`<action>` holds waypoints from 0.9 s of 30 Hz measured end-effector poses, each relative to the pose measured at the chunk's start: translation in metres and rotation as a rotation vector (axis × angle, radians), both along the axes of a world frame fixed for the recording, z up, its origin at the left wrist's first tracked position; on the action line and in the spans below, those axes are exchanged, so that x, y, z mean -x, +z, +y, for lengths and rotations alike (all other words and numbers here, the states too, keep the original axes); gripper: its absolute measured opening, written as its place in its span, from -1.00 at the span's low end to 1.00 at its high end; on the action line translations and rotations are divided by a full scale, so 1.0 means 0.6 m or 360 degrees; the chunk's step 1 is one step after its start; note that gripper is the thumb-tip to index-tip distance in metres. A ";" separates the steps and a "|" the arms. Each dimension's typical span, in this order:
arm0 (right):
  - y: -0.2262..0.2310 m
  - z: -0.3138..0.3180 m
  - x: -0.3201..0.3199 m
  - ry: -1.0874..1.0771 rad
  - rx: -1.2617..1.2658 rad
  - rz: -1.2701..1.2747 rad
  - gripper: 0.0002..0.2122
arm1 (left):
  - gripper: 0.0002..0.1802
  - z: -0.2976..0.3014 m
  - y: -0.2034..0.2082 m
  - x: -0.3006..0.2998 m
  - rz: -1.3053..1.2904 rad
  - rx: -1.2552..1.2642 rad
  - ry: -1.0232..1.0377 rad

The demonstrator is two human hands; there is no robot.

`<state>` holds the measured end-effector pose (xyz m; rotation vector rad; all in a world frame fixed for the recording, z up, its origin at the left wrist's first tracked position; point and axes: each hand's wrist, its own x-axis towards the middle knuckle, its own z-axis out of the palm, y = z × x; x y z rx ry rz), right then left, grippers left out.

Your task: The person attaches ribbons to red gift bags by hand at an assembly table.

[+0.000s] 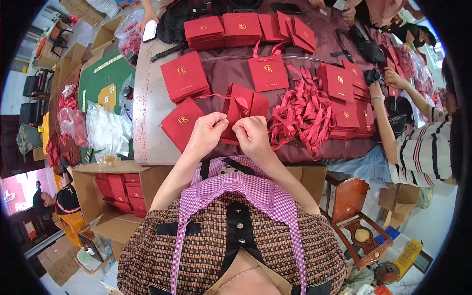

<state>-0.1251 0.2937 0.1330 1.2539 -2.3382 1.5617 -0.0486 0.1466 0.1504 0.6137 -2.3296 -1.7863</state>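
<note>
My left hand (207,131) and my right hand (251,133) meet at the near edge of the table, both pinching a red paper gift bag (244,104) with a gold emblem. A red ribbon (242,101) loops off the bag's top between my fingertips. Flat red bags lie just left of my hands (181,122) and farther back (184,76). One finished bag with ribbon handles (268,71) lies beyond the one I hold.
A heap of loose red ribbons (302,115) lies right of my hands. Stacks of red bags (223,29) line the far side and right (346,101). A person in a striped shirt (423,152) works at the right. An open carton of red bags (118,189) stands lower left; a wooden chair (359,221) lower right.
</note>
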 end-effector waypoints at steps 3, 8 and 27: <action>-0.002 0.001 -0.002 -0.0028 0.0012 0.0015 -0.93 | -0.80 0.001 -0.003 -0.001 0.0014 0.0041 0.0006; -0.003 0.000 -0.003 -0.0051 -0.0002 0.0099 -0.92 | -0.80 0.006 0.004 0.001 -0.0008 0.0205 -0.0015; -0.019 -0.001 -0.019 -0.0166 0.0179 -0.0667 -0.90 | -0.90 0.045 -0.005 0.005 0.0335 0.0709 0.0038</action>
